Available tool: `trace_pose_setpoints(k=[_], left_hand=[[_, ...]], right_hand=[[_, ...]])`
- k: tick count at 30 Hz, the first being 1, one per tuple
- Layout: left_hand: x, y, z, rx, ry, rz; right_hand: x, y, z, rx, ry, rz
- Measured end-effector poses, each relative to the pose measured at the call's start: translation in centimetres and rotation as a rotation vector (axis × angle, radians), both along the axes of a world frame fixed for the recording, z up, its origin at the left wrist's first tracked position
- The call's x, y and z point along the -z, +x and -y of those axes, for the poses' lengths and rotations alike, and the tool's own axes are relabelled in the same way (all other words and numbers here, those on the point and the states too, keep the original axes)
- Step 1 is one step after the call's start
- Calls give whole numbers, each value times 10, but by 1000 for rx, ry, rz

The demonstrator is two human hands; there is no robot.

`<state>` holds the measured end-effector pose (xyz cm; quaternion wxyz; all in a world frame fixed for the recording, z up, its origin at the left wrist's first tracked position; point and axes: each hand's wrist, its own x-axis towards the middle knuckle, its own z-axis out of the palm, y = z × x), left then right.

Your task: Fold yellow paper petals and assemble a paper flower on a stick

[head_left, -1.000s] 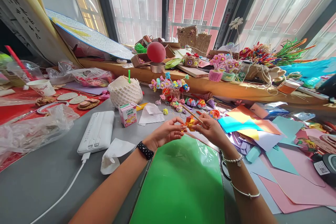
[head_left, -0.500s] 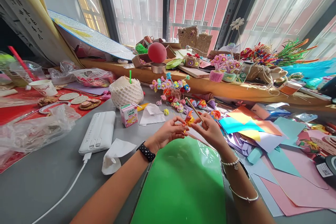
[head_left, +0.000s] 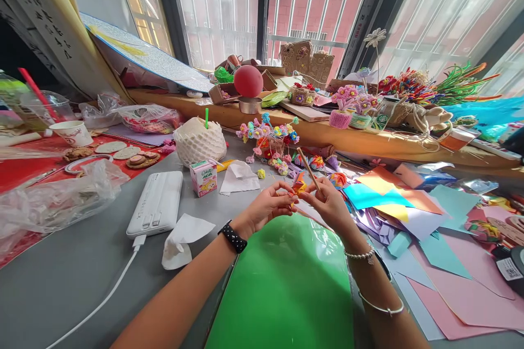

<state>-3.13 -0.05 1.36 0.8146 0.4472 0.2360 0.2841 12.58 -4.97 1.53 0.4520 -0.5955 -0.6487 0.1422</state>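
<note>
Above the far end of a green mat (head_left: 282, 283), my two hands meet around a small folded orange and yellow paper piece (head_left: 300, 182). My left hand (head_left: 268, 207) pinches its left side between thumb and fingers. On the other side, my right hand (head_left: 329, 204) has its fingertips on the paper too. A thin wooden stick (head_left: 309, 169) is tucked in the right hand, slanting up and left past the paper. The fingers partly cover the paper, so its full shape is hidden.
Coloured paper sheets (head_left: 446, 278) spread to the right. A white power bank (head_left: 158, 202) with a cable, a small pink carton (head_left: 203, 178) and crumpled tissue (head_left: 180, 240) lie left. Behind stand a coconut in foam netting (head_left: 198, 144) and yarn flowers (head_left: 270, 139); craft items line the windowsill.
The view has shifted slightly, so everything sits a little further right. Both hands keep hold of the folded paper, and the stick stays in the right hand, its tilt barely altered.
</note>
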Motion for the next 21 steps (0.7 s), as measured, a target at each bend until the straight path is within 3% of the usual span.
trace_pose_setpoints(k=[8,21], left_hand=[[5,3,0,-36,-10,22],[-6,3,3,-57,-51,29]], right_hand=[[-1,5,-1,11,-12,7],[-5,3,0,44,54,32]])
